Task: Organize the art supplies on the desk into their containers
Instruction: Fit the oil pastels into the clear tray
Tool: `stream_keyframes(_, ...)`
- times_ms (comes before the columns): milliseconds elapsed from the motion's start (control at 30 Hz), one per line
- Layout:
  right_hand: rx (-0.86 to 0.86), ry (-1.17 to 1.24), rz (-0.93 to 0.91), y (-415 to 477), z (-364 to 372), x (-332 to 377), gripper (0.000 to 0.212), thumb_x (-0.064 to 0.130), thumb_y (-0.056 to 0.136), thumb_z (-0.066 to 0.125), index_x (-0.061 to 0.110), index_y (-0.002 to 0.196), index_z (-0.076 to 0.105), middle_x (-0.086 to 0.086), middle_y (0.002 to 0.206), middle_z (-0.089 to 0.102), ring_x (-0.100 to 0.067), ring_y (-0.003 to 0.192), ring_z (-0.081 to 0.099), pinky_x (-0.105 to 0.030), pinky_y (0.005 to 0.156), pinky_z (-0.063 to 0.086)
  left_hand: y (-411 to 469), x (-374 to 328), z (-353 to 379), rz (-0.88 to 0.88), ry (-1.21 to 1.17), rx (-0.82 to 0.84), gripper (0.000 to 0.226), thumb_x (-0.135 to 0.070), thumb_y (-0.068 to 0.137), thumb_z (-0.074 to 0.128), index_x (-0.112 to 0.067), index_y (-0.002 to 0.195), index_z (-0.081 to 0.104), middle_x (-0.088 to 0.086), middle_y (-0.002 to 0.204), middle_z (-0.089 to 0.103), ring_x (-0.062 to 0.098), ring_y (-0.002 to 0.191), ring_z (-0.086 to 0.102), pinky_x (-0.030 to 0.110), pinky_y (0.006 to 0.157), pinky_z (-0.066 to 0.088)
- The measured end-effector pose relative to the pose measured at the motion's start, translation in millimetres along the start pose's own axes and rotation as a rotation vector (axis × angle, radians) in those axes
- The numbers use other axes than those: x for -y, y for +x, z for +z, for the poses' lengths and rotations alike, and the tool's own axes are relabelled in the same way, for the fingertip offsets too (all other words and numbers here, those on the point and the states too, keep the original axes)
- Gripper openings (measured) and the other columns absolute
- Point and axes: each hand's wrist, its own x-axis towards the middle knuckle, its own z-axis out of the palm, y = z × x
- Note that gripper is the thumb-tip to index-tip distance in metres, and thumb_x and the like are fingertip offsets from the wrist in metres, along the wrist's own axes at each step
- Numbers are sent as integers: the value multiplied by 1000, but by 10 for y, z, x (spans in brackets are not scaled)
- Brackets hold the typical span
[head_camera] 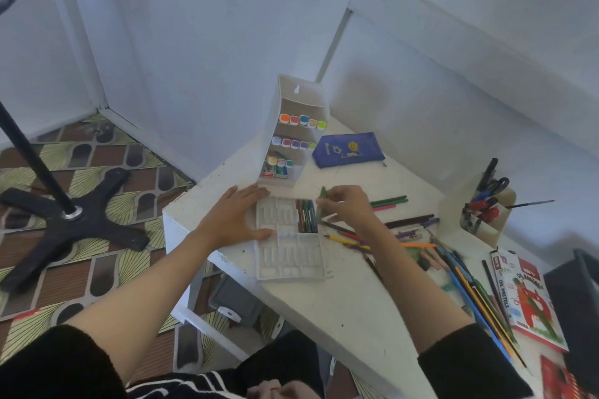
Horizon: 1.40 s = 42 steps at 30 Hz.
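Note:
A white plastic pastel tray (pixel 288 256) with ribbed slots lies on the white desk (pixel 340 301). Several oil pastels (pixel 306 215) fill its far right compartment. My left hand (pixel 238 217) rests flat against the tray's left edge, fingers straight. My right hand (pixel 343 206) pinches a green oil pastel (pixel 322 201) just above the tray's right rim, beside the filled compartment. Loose coloured pencils (pixel 466 278) and pastels lie scattered to the right.
A white marker rack (pixel 296 133) with coloured caps stands behind the tray. A blue pencil pouch (pixel 350 149) lies beyond it. A desk organizer (pixel 486 207) holds scissors and pens at the right. An oil pastels box (pixel 528 298) sits near the right edge. A fan stand (pixel 68 214) is on the floor.

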Motion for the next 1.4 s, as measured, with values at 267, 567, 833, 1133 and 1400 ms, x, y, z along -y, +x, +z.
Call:
stream_keyframes(267,-72,-186,-12,43,523,-26,35,29,75,78,7,97,63,4,76,56,-15,76,54,-25,68,42,9,6,11,-2,1,-3,102,-80,58,39,-27,145,33,-7,154,28,8,142,20,24,113,-3)
stream_keyframes(567,-125,-274,-33,17,671,-134,39,39,76,74,14,93,49,-2,85,59,-22,79,56,-34,68,43,9,44,33,24,22,-13,100,-79,60,40,-24,144,34,-8,152,31,8,142,21,31,117,3)
stream_keyframes(833,-206,-214,-133,-53,766,-257,23,31,86,65,19,86,45,7,74,45,-20,79,48,-28,63,30,52,63,83,42,93,-19,97,-78,63,39,-24,143,34,-7,151,33,9,142,23,34,117,6)
stream_keyframes(1133,-86,6,-194,-154,617,-379,8,14,87,62,16,95,60,-6,90,56,-25,88,53,-30,76,43,29,29,93,34,191,-2,92,-78,69,35,-25,145,29,-5,152,30,13,142,22,38,118,7)
stream_keyframes(1400,-203,142,-139,-463,-468,-799,13,8,92,56,17,91,65,0,81,68,-11,78,65,-24,74,50,-83,-208,247,-159,283,34,97,-78,68,17,-29,150,10,-9,159,8,9,146,-1,42,117,-4)
